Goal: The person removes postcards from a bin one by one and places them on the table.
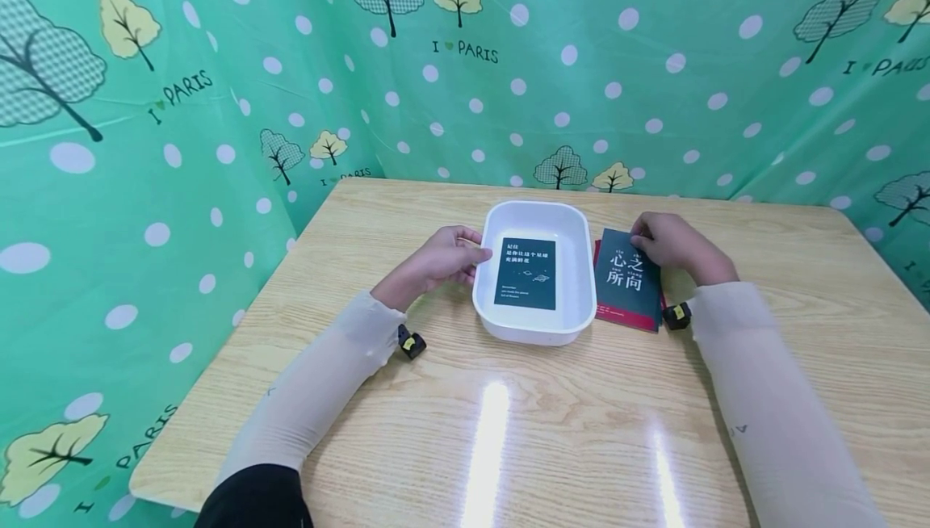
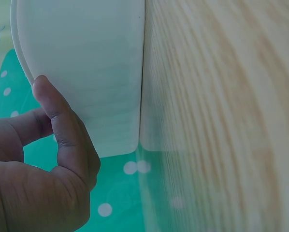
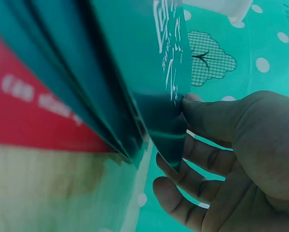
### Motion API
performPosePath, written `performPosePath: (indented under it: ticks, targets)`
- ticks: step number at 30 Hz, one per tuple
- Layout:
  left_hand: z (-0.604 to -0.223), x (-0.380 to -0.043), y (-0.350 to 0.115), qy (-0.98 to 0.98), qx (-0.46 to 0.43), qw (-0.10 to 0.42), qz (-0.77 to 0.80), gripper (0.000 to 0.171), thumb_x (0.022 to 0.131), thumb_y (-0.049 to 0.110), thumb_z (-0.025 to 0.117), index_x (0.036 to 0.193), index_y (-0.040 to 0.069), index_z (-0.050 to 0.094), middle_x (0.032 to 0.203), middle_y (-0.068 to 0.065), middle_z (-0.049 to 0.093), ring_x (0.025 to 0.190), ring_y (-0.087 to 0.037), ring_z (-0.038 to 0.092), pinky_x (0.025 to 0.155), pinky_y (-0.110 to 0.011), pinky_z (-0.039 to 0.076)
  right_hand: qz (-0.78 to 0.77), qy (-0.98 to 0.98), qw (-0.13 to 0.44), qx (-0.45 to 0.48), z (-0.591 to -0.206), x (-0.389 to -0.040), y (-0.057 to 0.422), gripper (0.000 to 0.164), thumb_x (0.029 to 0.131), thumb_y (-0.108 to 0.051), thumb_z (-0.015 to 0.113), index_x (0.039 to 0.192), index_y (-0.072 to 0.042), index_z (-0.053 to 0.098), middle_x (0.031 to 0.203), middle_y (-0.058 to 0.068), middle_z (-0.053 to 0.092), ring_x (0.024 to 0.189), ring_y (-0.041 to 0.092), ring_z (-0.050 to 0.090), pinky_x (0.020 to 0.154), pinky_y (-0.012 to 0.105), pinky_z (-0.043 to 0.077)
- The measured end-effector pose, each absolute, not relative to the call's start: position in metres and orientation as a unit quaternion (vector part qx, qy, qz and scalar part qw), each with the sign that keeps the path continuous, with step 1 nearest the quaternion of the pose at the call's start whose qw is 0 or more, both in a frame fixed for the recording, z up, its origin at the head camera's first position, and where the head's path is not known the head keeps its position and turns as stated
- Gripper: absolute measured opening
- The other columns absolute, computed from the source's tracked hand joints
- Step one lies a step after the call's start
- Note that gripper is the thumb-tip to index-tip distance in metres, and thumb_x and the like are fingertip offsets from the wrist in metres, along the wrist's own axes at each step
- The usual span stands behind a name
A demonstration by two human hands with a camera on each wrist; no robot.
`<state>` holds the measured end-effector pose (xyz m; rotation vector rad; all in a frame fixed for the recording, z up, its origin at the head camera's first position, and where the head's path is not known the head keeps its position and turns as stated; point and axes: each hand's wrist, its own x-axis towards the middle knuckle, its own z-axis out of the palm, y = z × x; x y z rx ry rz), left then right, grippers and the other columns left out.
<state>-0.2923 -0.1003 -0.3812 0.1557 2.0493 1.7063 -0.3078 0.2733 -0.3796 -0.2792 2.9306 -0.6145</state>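
Observation:
A white plastic tray [image 1: 534, 336] sits on the wooden table, and a dark green printed card [image 1: 525, 274] lies flat inside it. My left hand [image 1: 445, 257] holds the tray's left side, thumb over the rim and fingers along the outer wall; the left wrist view shows this hand [image 2: 57, 159] against the tray wall [image 2: 86, 72]. To the right of the tray is a small pile of cards, a dark green card with a red band [image 1: 628, 286] uppermost. My right hand [image 1: 672, 241] pinches that card's upper right corner; in the right wrist view the card [image 3: 159, 111] bends up between thumb and fingers.
The wooden table [image 1: 581, 423] runs up to a green curtain [image 1: 508, 108] with dots and trees at the back and left. Red card edges [image 1: 597, 252] peek out beneath the top card. Small black devices [image 1: 411, 342] are strapped at both wrists.

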Motion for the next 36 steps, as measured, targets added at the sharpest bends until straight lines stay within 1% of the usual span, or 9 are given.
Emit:
performPosePath:
  ticks: [7,14,25,28,32,36]
  targets:
    - [-0.381,-0.292,-0.100,0.748,0.058,0.234,0.618,0.047,0.096,0.010,0.063,0.134,-0.005,0.040,0.106,-0.026,0.062,0.061,-0.017,0.058,0.056,-0.028,0.053,-0.182,0.976,0.076,-0.097,-0.386,-0.311,0.273,0.021,0.103,-0.009,0.049,0.113,0.007,0.058,0.101,0.022,0.059,0.088,0.033,0.053,0.081,0.047,0.050]
    - [-0.380,-0.291,-0.100,0.748,0.057,0.232,0.619,0.045,0.095,0.010,0.063,0.132,-0.004,0.041,0.106,-0.027,0.062,0.061,-0.016,0.058,0.056,-0.028,0.052,-0.183,0.974,0.088,-0.097,-0.385,-0.311,0.273,0.022,0.103,-0.009,0.048,0.113,0.008,0.058,0.100,0.022,0.059,0.086,0.033,0.053,0.077,0.045,0.049]
    - [-0.379,-0.292,-0.100,0.751,0.054,0.236,0.615,0.045,0.095,0.011,0.064,0.132,-0.003,0.042,0.107,-0.025,0.062,0.061,-0.016,0.058,0.059,-0.030,0.053,-0.195,0.971,0.096,-0.096,-0.382,-0.309,0.272,0.027,0.104,-0.009,0.043,0.122,0.008,0.054,0.110,0.026,0.057,0.092,0.035,0.053,0.082,0.050,0.049]
    - [-0.379,-0.292,-0.100,0.752,0.054,0.236,0.613,0.045,0.095,0.011,0.064,0.132,-0.003,0.043,0.106,-0.025,0.063,0.061,-0.016,0.058,0.059,-0.031,0.054,-0.185,0.974,0.088,-0.096,-0.379,-0.308,0.269,0.029,0.104,-0.011,0.044,0.124,0.008,0.054,0.111,0.026,0.057,0.094,0.036,0.053,0.084,0.052,0.049]
    - [-0.380,-0.292,-0.101,0.750,0.053,0.236,0.615,0.044,0.095,0.011,0.064,0.131,-0.003,0.043,0.105,-0.024,0.062,0.061,-0.016,0.058,0.058,-0.030,0.054,-0.174,0.978,0.062,-0.097,-0.369,-0.304,0.261,0.031,0.103,-0.013,0.046,0.126,0.007,0.052,0.114,0.027,0.057,0.097,0.038,0.054,0.086,0.055,0.048]
    - [-0.382,-0.293,-0.100,0.748,0.052,0.235,0.619,0.043,0.095,0.010,0.064,0.130,-0.003,0.043,0.102,-0.023,0.063,0.061,-0.017,0.058,0.056,-0.029,0.053,-0.169,0.979,0.029,-0.112,-0.359,-0.300,0.249,0.035,0.103,-0.017,0.050,0.129,0.007,0.050,0.121,0.028,0.053,0.106,0.042,0.052,0.089,0.057,0.047]
